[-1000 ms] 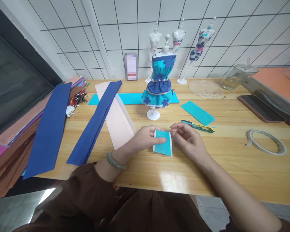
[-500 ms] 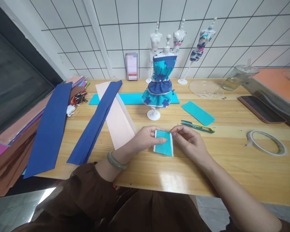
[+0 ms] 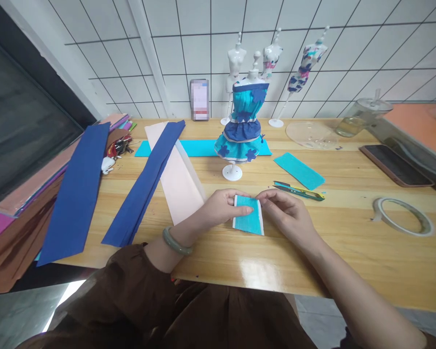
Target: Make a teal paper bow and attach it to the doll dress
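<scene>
A small turquoise piece of crepe paper (image 3: 247,224) is held just above the table, with a white tape-like strip (image 3: 261,224) along each of its two side edges. My left hand (image 3: 221,208) grips it from the left, thumb lying across its front and fingers behind. At the upper right corner, my right hand (image 3: 285,211) pinches the edge by the white strip; whether a bit of the strip is lifted there is too small to tell. Behind my hands stands a mini dress form (image 3: 252,75) in a turquoise and blue ruffled dress (image 3: 242,131).
Yellow-handled snips (image 3: 301,192) and a turquoise strip (image 3: 300,171) lie beyond my right hand. A tape roll (image 3: 403,216) and a phone (image 3: 396,166) are at the right. Blue (image 3: 145,182) and pale pink strips (image 3: 178,189) lie at the left, several dress forms (image 3: 236,60) at the back.
Both hands keep their hold on the turquoise piece, with hardly any movement. The whole view has shifted slightly.
</scene>
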`<state>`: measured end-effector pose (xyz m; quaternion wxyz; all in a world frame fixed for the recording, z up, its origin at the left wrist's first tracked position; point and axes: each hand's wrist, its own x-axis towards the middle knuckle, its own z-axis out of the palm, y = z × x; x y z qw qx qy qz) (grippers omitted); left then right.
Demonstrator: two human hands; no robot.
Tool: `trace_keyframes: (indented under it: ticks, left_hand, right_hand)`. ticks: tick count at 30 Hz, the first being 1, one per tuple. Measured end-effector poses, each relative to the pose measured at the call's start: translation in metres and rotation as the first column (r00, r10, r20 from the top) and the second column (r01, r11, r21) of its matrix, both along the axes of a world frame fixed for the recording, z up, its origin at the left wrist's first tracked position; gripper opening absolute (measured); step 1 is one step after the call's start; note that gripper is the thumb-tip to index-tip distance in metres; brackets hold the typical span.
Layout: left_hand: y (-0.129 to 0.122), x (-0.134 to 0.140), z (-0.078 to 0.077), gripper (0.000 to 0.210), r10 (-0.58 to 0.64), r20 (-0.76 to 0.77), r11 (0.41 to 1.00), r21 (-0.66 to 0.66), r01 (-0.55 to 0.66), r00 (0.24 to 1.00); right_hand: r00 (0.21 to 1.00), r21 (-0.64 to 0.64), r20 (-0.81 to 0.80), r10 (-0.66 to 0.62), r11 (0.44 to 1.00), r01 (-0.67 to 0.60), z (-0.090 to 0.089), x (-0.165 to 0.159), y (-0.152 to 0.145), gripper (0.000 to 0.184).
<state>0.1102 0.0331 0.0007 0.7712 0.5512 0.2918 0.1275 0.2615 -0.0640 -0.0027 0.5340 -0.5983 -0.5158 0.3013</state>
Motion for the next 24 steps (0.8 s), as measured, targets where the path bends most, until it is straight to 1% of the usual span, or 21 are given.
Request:
trace_keyframes:
  ticks: [3, 10, 17, 20, 24]
  left_hand:
    - [-0.0002, -0.0007, 0.001, 0.046, -0.007, 0.011, 1.0, -0.01, 0.007, 1.0]
    - [0.0001, -0.0006, 0.0, 0.044, -0.002, 0.012, 1.0, -0.001, 0.002, 1.0]
    - [-0.0006, -0.0009, 0.0015, 0.038, -0.001, 0.029, 1.0, -0.013, 0.001, 1.0]
    - [-0.0006, -0.001, 0.0028, 0.036, -0.017, 0.046, 1.0, -0.009, 0.018, 0.999]
    - [-0.0003, -0.0003, 0.0023, 0.039, -0.006, 0.048, 1.0, -0.021, 0.007, 0.999]
  right_hand:
    - [0.999, 0.003, -0.032, -0.009, 1.0, 0.009, -0.0009, -0.0004, 0.0, 0.01]
    - [0.999, 0.008, -0.04, -0.012, 1.0, 0.012, -0.0015, -0.001, 0.0003, 0.01]
    - [1.0, -0.002, 0.01, -0.008, 1.0, 0.008, -0.0023, 0.0019, -0.0018, 0.011]
    - [1.0, -0.013, 0.002, -0.005, 1.0, 0.005, -0.0035, 0.0024, -0.0022, 0.011]
    - [1.0, -0.023, -0.011, 0.0, 1.0, 0.0, -0.0041, 0.0018, -0.0015, 0.011]
